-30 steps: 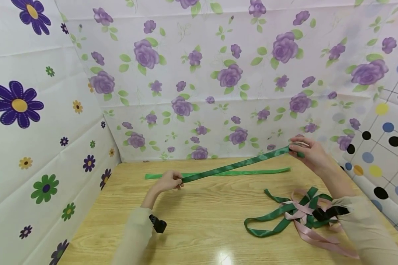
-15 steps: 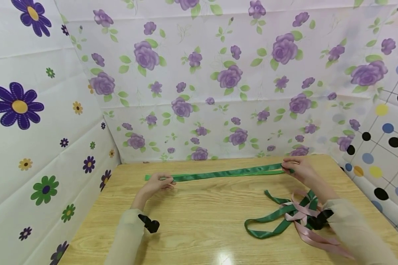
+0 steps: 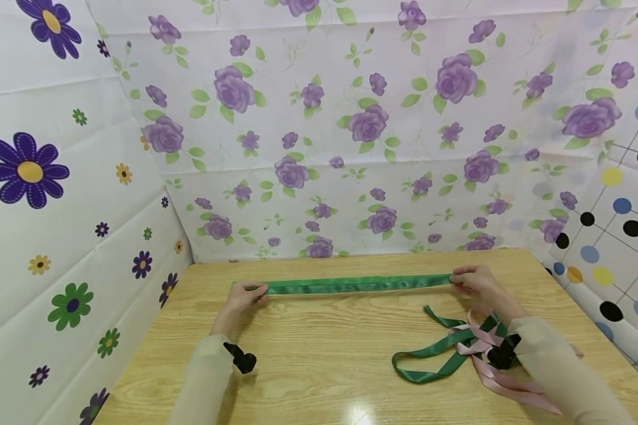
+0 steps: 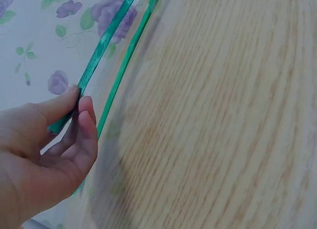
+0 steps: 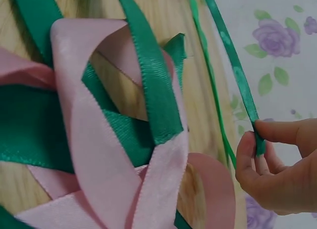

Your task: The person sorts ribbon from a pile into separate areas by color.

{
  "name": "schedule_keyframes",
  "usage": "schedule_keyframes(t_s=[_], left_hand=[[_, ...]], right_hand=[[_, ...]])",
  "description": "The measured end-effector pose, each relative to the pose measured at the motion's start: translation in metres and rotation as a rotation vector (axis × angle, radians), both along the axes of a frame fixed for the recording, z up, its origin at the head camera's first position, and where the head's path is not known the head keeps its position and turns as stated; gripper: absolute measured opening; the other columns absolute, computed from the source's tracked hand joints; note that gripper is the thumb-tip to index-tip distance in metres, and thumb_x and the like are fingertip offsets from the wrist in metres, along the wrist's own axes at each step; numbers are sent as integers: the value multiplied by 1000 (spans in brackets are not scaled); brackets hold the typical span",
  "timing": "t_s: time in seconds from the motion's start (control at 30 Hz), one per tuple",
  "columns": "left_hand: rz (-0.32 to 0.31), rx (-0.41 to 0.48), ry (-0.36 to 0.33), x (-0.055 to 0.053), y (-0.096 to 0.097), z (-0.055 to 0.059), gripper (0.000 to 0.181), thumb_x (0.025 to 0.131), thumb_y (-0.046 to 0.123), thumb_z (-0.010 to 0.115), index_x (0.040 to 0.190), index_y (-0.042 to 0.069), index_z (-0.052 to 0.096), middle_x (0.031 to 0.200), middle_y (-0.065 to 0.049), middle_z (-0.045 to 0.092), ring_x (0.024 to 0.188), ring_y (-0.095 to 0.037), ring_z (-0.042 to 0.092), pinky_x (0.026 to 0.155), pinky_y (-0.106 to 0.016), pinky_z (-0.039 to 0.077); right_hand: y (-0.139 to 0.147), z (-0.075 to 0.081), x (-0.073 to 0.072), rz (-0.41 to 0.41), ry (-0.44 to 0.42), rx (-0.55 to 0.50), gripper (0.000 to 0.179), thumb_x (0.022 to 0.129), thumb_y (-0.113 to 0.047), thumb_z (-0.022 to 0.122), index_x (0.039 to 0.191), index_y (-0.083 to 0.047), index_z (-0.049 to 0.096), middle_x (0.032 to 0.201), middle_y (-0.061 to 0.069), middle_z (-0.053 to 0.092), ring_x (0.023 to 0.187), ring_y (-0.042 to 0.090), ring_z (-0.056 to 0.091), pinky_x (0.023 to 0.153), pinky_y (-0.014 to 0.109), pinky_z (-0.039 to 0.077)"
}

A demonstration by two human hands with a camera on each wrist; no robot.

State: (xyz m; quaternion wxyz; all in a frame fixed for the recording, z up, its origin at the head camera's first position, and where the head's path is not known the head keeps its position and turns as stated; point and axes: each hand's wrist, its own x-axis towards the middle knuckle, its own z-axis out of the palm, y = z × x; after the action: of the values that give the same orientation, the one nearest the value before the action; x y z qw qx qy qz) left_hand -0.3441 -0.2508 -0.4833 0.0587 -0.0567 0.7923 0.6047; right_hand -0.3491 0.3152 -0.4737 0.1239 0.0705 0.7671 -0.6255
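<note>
Head, dark green ribbon (image 3: 358, 286): satiny, narrow, drawn nearly straight from 9 to 3 o'clock, slightly higher toward 3.
Head, light green ribbon (image 3: 372, 278): brighter strip along the dark one's 12 o'clock edge.
Head, left hand (image 3: 241, 297): at the 9 o'clock end, thumb and fingers pinching the dark green ribbon.
Head, right hand (image 3: 478, 284): at the 3 o'clock end, pinching it likewise.
Head, table (image 3: 319, 354): wood grain stretches toward 6 o'clock from the ribbon; the far edge, near at 12, meets a flowered curtain (image 3: 298, 130).
Head, ribbon tangle (image 3: 482, 338): pink and dark green loops at 4 o'clock, partly hidden by the right sleeve.
Left wrist, dark green ribbon: leads from the pinch toward 1 o'clock, a short end at 7; the light green ribbon runs apart on its 3 o'clock side.
Left wrist, left hand: thumb against fingertips, remaining fingers loosely bent.
Right wrist, dark green ribbon: flat, leading toward 11 o'clock, short tail at 6.
Right wrist, right hand: thumb and fingers pinching that end.
Right wrist, ribbon tangle: broad folds at 9 o'clock, apart from the hand.
</note>
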Motion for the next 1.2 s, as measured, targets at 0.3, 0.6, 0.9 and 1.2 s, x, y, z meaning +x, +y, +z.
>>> schedule_keyframes(t_s=[0.3,0.6,0.9,1.2], left_hand=[[85,-19,-12,-4,-1,-6,24,88,-5,54,111,-11,58,99,-26,62,76,-22,68,75,-33,55],[169,-27,-31,-9,4,-7,21,85,-6,58,106,-10,61,92,-23,65,76,-24,68,75,-34,55],[283,-90,-49,-15,11,-9,18,80,-3,65,97,-8,64,78,-16,68,60,-15,66,62,-29,56],[289,-143,9,-15,14,-8,14,80,-3,63,93,-9,64,79,-20,67,59,-18,65,59,-30,55]], right_hand=[[-6,-6,-1,-45,-34,29,42,92,-7,51,129,9,39,97,10,62,78,17,65,73,32,54],[-3,-15,-10,-41,5,74,43,90,-7,53,127,11,41,93,5,62,81,16,65,76,32,53],[-2,-23,-15,-87,-26,141,38,90,-11,55,123,7,47,95,5,61,83,17,63,76,33,53],[-5,-22,-23,-134,11,298,35,87,-9,58,116,10,54,72,1,64,64,14,61,62,32,53]])
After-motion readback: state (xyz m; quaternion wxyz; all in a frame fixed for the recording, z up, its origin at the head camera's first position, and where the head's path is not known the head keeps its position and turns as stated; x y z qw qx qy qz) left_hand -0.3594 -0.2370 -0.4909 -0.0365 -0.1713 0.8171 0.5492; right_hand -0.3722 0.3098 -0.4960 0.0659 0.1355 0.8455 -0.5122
